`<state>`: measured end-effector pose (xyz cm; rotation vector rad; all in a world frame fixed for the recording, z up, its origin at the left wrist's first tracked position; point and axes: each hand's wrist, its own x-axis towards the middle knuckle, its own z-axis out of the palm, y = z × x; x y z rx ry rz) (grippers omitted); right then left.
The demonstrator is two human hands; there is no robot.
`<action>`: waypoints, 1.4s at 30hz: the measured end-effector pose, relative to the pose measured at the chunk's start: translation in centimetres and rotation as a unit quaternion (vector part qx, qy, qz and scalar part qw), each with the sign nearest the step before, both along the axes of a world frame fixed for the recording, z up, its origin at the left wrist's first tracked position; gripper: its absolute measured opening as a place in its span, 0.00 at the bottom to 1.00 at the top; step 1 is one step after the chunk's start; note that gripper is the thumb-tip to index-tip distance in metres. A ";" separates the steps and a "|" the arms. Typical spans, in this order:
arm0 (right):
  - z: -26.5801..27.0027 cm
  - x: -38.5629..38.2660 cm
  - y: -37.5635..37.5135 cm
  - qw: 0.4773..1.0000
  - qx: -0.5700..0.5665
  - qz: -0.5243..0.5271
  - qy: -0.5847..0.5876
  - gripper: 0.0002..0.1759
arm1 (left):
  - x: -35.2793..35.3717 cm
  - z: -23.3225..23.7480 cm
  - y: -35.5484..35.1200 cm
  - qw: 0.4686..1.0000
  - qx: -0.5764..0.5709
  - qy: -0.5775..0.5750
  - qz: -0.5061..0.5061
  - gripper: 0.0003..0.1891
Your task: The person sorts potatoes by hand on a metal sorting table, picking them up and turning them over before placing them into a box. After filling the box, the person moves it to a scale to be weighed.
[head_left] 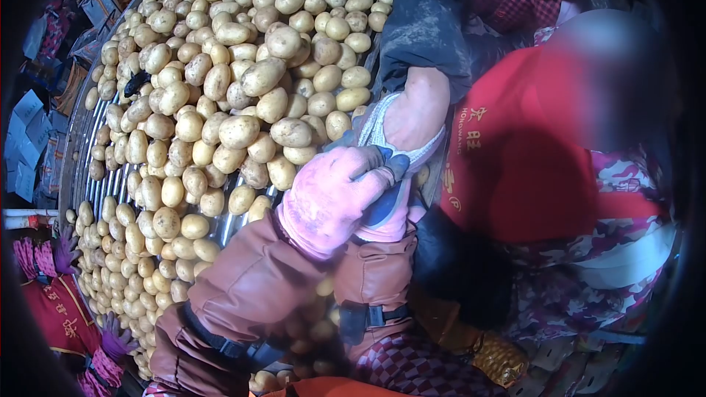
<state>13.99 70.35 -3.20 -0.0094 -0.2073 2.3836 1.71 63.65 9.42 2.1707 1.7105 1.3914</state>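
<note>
My left hand [327, 192], in a pink glove with dark blue fingertips, is closed at the white knitted cuff of a work glove [376, 123]. That glove is on the hand of a co-worker, whose bare wrist [418, 109] shows above the cuff, below a pushed-up dark sleeve [426, 37]. My right hand [386, 224], gloved alike, is pressed close beside my left one at the same cuff. Its fingers are partly covered by my left hand. The co-worker's own fingers are hidden behind my hands. Just left of my hands lie potatoes [291, 132].
Potatoes cover a metal roller bed [239, 224]. A co-worker in a red apron [515, 154] stands close on the right. Purple-gloved hands [114, 334] of another person are at the lower left. Blue boxes [26, 136] stand at far left, a net bag of potatoes [500, 359] at lower right.
</note>
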 end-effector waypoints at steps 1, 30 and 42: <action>0.1 -0.1 -0.2 1.000 0.000 0.002 0.002 0.19 | 0.0 -0.2 0.0 1.000 -0.001 -0.017 0.006 0.24; 9.7 0.9 2.0 0.934 0.326 0.016 -0.147 0.18 | -0.7 3.1 0.7 0.993 -0.101 0.015 -0.053 0.22; 10.3 2.1 0.8 0.988 -0.015 0.152 0.034 0.22 | -3.4 3.4 4.9 0.994 0.008 0.096 0.045 0.15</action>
